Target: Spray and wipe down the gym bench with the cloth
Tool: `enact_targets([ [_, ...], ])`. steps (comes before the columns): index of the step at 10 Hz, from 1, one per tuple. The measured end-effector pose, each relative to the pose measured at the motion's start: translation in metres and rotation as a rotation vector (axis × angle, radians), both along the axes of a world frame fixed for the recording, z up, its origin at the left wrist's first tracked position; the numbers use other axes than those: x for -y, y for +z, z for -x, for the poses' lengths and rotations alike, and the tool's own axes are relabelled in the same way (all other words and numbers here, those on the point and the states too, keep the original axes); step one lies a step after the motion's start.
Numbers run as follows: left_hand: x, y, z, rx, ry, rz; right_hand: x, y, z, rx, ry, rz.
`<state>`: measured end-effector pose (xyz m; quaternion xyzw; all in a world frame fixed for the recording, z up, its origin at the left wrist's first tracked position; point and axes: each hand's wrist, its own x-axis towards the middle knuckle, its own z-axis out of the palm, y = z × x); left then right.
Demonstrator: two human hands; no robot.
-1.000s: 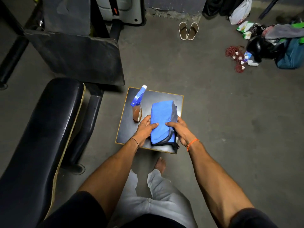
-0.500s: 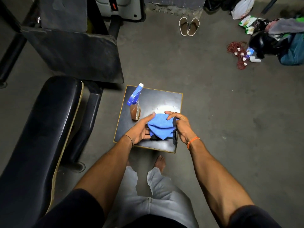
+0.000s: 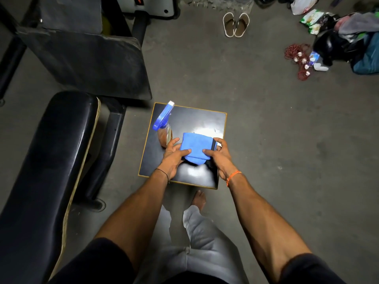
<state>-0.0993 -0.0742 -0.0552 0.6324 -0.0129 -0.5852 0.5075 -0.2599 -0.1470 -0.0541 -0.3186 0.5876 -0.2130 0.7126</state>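
Observation:
A folded blue cloth (image 3: 196, 144) with a dark edge lies on a small black square table (image 3: 190, 117) with a gold rim. My left hand (image 3: 173, 158) grips the cloth's left side, thumb on top. My right hand (image 3: 220, 155) grips its right side, thumb on top and fingers curled round the dark edge. A spray bottle (image 3: 164, 128) with a blue trigger head and brownish liquid stands on the table just left of the cloth, close to my left fingers. The black padded gym bench (image 3: 47, 160) runs along the left.
A second black pad (image 3: 88, 60) and machine frame stand behind the bench. A pair of sandals (image 3: 235, 24) lies on the concrete floor at the back. Bags, a helmet and a red cord (image 3: 297, 58) clutter the far right. My bare foot (image 3: 200, 198) is under the table's near edge.
The long cloth has been folded over into a shorter, thicker pad, and both hands have shifted with it toward the table's middle. The spray bottle has stayed put.

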Motion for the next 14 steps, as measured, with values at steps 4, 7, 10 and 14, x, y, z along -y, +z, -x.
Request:
enact_targets([
  [4, -0.03, -0.026, 0.021, 1.271, -1.169, -0.248, -0.012, -0.049, 0.002, -0.859, 0.875, 0.868],
  [7, -0.029, -0.04, 0.014, 1.236, -1.385, -0.284, -0.017, -0.061, 0.011, -0.909, 1.251, 0.797],
  [10, -0.045, -0.002, 0.016, 1.236, -1.237, -0.193, -0.02, -0.015, 0.004, -0.737, 0.841, 0.748],
  [14, -0.096, 0.068, -0.031, 1.141, -1.12, -0.113, -0.079, 0.083, -0.017, -0.648, 0.445, 0.715],
])
